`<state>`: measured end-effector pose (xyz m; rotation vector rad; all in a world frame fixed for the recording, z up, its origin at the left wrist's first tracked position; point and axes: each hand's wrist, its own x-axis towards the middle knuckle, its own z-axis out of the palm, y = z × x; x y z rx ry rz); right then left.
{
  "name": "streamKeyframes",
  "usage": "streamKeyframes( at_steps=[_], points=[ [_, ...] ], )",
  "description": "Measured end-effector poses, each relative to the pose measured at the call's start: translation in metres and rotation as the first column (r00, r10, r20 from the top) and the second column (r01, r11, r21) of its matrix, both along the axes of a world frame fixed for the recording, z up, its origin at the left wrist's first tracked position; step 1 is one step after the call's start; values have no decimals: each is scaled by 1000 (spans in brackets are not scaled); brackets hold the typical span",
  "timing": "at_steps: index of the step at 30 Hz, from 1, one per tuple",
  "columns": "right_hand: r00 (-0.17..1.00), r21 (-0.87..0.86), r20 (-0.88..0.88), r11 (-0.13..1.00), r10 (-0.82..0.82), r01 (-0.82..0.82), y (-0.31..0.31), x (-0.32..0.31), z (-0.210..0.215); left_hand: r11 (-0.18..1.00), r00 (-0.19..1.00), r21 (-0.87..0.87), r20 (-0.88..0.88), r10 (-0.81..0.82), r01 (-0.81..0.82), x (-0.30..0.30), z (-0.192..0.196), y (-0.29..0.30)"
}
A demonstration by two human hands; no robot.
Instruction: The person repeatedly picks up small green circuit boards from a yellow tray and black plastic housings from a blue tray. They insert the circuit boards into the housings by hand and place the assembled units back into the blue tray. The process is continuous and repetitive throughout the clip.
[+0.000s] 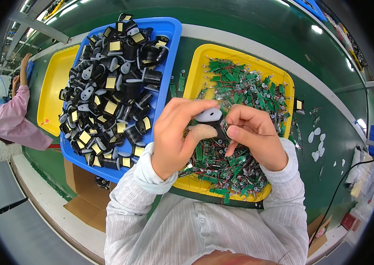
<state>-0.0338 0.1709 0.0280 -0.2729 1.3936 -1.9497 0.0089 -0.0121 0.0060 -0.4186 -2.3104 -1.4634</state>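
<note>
- Grey-capped and black, the housing [209,115] is up over the yellow tray [190,88], clamped between thumb and forefinger of the left hand [171,132].
- At its side, thumb and forefinger of the right hand [253,134] are close together; from where I stand I can't tell whether they pinch the housing or something thin.
- A fine wire [253,130] crosses the right hand. I can't see both ends, but if it is fixed to something, a sharp tug could well strain the joint.
- Should the left grip slip, the housing would probably drop among the boards [240,81] heaped below, bending leads.
- Those leads look ready to snag; a few boards overhang the near rim, where a brush of the sleeve [145,179] might drag one off.
- More housings [112,83] are piled in the blue tray [172,39] just beside; a bump could tip one out.
- Green table [337,121] underneath, with white pieces [317,141] scattered right of the yellow tray.
- Beyond the blue tray, another yellow tray and a co-worker in pink [15,121]; below, an open carton [87,207]; far right, a black cable [342,185] and clear bags [363,176].
</note>
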Motion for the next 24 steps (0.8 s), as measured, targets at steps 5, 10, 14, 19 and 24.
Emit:
streamKeyframes(
  at_steps=[5, 10, 14, 19, 24],
  points=[
    [857, 174, -499, 953, -131, 247, -9, 10, -7, 994, 995, 69, 29, -90, 88, -7, 1, 4],
    [748, 248, -661, 924, -58, 290, -7, 12, -6, 984, 985, 114, 86, -148, 137, -7, -5, 4],
    [754, 199, -652, 942, -78, 270, -9, 10, -4, 921, 971, 367, 141, -192, 129, -3, -5, 6],
    [661, 248, -750, 936, 22, 250, -9, 7, 2, 939, 972, 322, 152, -177, 120, 0, 2, 5],
    [568, 344, -812, 899, 139, 272, -15, -9, 11, 993, 995, 86, 49, -85, 80, -10, 3, -7]
  ],
)
